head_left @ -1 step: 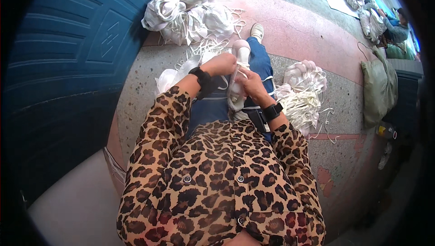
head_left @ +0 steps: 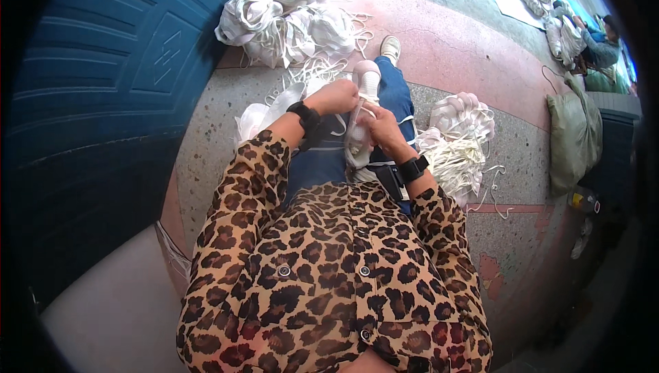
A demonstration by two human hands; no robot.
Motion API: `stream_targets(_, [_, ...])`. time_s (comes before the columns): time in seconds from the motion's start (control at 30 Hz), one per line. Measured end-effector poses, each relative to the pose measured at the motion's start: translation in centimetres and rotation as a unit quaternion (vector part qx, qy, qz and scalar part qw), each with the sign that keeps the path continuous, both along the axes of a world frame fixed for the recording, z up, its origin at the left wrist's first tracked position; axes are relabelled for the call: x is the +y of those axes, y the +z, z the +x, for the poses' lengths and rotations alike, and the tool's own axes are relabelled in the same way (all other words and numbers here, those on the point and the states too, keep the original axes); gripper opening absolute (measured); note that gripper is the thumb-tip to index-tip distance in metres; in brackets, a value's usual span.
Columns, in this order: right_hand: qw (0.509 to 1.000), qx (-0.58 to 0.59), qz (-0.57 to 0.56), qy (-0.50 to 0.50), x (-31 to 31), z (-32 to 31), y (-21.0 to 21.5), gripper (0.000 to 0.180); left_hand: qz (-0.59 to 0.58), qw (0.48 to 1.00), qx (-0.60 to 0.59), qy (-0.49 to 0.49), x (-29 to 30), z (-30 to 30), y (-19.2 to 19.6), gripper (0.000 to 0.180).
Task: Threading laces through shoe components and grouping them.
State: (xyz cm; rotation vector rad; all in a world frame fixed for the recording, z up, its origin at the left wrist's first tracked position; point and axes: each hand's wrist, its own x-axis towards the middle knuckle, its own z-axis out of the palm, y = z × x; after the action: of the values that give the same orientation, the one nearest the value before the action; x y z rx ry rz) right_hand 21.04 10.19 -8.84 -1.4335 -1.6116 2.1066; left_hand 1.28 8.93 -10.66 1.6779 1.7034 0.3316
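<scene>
A pale pink-and-white shoe upper (head_left: 357, 146) lies lengthwise over my lap, its rounded toe (head_left: 366, 69) pointing away from me. My left hand (head_left: 336, 97) is closed at the upper's left edge, fingertips pinched at the lacing; the white shoelace (head_left: 341, 126) hangs in a loop just below it. From the right, my right hand (head_left: 382, 128) grips the upper near its opening, thumb and fingers on its edge. What lies right between the fingertips is too small to see clearly.
White shoe uppers with loose laces are heaped (head_left: 288, 23) at the far left. Another pile of uppers and laces (head_left: 456, 139) lies to my right. A blue panelled door (head_left: 117, 64) stands at left, a greenish sack (head_left: 575, 139) at right. Another person (head_left: 600, 47) sits far right.
</scene>
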Motion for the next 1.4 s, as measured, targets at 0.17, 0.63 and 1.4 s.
stream_targets(0.17, [0.991, -0.067, 0.058, 0.099, 2.3, -0.6, -1.6, 0.032, 0.063, 0.991, 0.041, 0.113, -2.1, 2.3, 1.2, 0.021])
stream_targets(0.63, [0.943, -0.027, 0.173, 0.284, 4.9, 2.9, -0.9, 0.016, 0.165, 0.967, -0.019, 0.191, -3.7, -1.3, -0.8, 0.033])
stream_targets(1.4, [0.645, 0.739, 0.133, -0.143, 3.7, 21.4, 31.1, 0.015, 0.124, 0.963, -0.013, 0.239, -2.7, 3.6, 2.1, 0.017])
